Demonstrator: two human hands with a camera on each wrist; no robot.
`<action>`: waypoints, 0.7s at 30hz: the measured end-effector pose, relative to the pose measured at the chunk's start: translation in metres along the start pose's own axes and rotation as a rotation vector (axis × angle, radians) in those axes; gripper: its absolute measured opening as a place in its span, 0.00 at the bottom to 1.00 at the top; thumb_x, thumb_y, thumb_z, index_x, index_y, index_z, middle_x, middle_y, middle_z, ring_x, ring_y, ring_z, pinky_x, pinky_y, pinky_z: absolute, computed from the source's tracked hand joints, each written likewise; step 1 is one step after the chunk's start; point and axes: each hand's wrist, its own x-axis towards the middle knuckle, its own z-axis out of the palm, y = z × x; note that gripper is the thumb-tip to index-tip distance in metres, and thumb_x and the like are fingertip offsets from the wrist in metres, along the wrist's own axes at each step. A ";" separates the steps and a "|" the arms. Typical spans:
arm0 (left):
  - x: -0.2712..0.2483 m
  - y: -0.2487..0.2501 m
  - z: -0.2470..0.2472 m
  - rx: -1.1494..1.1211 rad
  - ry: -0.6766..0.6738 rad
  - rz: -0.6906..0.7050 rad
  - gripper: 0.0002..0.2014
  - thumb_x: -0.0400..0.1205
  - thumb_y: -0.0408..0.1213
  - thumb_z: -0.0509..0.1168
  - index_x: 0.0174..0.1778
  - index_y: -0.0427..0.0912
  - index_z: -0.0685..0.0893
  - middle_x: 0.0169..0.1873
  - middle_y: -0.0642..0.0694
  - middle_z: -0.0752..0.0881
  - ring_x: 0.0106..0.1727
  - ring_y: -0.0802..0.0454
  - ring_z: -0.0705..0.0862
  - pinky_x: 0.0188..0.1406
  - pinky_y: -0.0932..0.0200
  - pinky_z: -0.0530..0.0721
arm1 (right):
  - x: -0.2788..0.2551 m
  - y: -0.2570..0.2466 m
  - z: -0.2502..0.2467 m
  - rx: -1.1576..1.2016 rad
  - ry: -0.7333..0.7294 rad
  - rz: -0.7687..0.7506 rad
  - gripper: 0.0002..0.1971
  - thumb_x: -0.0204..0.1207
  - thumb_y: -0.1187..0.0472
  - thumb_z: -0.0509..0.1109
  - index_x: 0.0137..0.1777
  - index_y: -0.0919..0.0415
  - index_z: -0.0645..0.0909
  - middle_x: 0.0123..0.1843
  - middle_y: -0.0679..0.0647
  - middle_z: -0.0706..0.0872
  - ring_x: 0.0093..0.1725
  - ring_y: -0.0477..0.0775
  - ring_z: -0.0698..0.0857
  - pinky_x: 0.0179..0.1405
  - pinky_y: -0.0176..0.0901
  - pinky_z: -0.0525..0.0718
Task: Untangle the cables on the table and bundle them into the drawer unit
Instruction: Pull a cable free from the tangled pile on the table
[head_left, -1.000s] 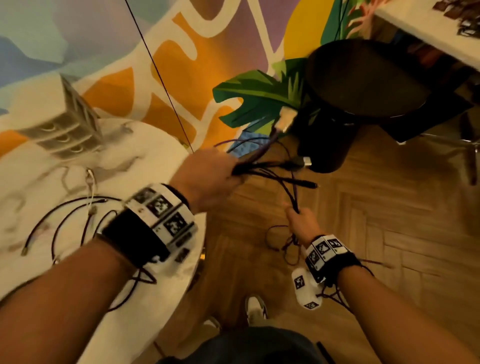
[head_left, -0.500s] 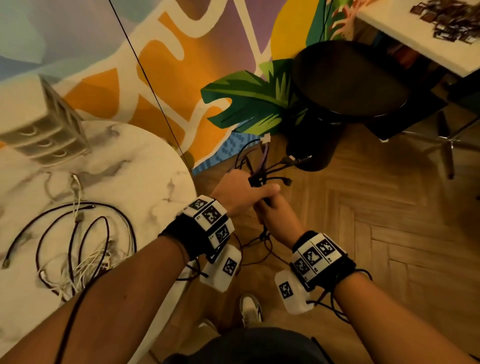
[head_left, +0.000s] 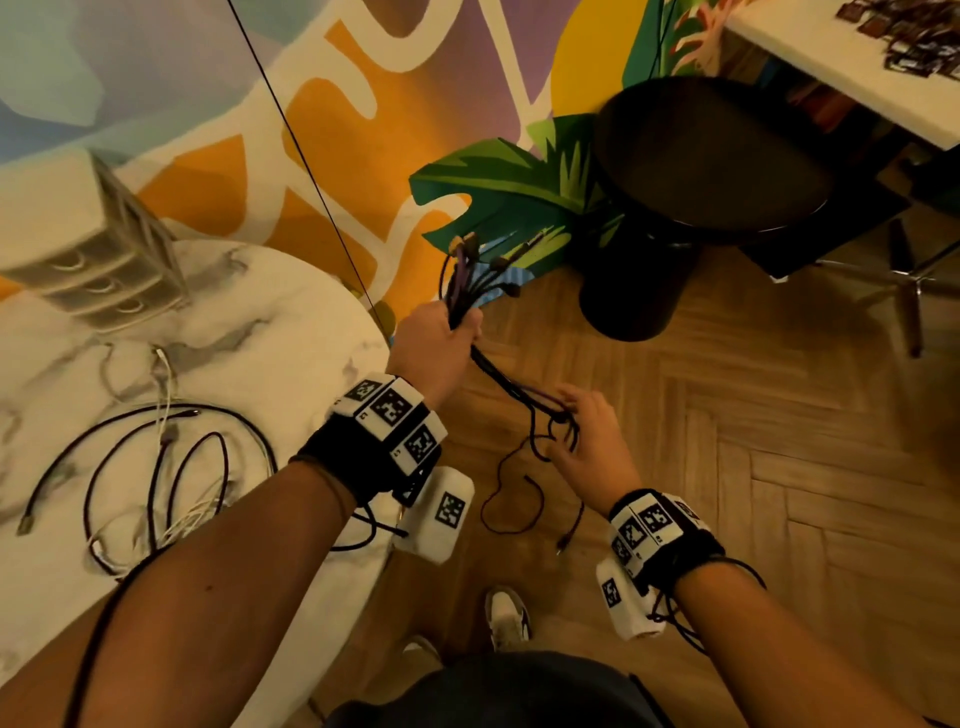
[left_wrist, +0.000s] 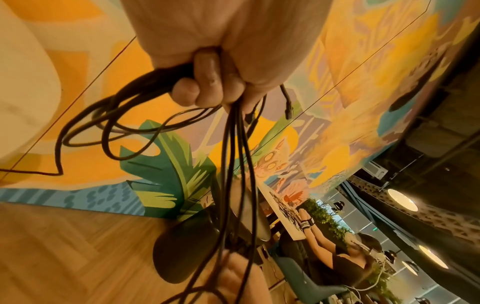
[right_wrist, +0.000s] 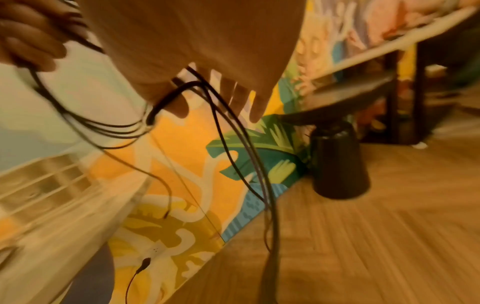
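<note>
My left hand (head_left: 447, 332) grips a bunch of dark cables (head_left: 498, 374) in a fist beyond the edge of the marble table (head_left: 270, 338), with the plug ends (head_left: 467, 249) sticking up above it. In the left wrist view the curled fingers (left_wrist: 207, 82) close round the strands (left_wrist: 233, 164). Lower down, my right hand (head_left: 582, 431) has its fingers straight and spread, and the hanging cables (right_wrist: 233, 144) run between thumb and fingers. More black and white cables (head_left: 156, 467) lie tangled on the table. The beige drawer unit (head_left: 98, 249) stands at the table's far left.
A black round stool (head_left: 711, 156) stands on the wooden floor against the painted wall. A white table (head_left: 831, 67) with small dark items is at the upper right. My shoe (head_left: 506, 618) is below the hands. Another person (left_wrist: 345, 253) is in the distance.
Both hands met at the bunch half a second ago. Since then my right hand has slid down the cables and away, its fingers opening, while my left hand kept its grip.
</note>
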 end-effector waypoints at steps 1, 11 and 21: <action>0.001 0.000 -0.003 -0.005 0.026 -0.008 0.14 0.84 0.45 0.60 0.40 0.40 0.84 0.32 0.46 0.79 0.35 0.47 0.77 0.34 0.58 0.69 | -0.001 0.008 0.001 0.007 0.051 0.095 0.24 0.71 0.62 0.72 0.68 0.53 0.73 0.62 0.46 0.75 0.62 0.45 0.73 0.62 0.38 0.74; 0.011 0.011 -0.020 -0.127 0.175 0.079 0.15 0.84 0.45 0.60 0.39 0.41 0.85 0.35 0.38 0.84 0.40 0.35 0.83 0.39 0.48 0.78 | -0.025 0.077 0.040 0.049 -0.279 0.473 0.13 0.71 0.65 0.72 0.43 0.46 0.74 0.49 0.53 0.83 0.50 0.54 0.83 0.54 0.46 0.81; -0.003 0.032 -0.013 -0.571 0.071 -0.036 0.14 0.82 0.45 0.61 0.33 0.46 0.81 0.12 0.56 0.68 0.19 0.53 0.66 0.28 0.54 0.66 | 0.027 -0.049 0.066 0.465 -0.359 0.146 0.30 0.74 0.51 0.74 0.75 0.49 0.70 0.71 0.46 0.74 0.70 0.45 0.75 0.66 0.42 0.76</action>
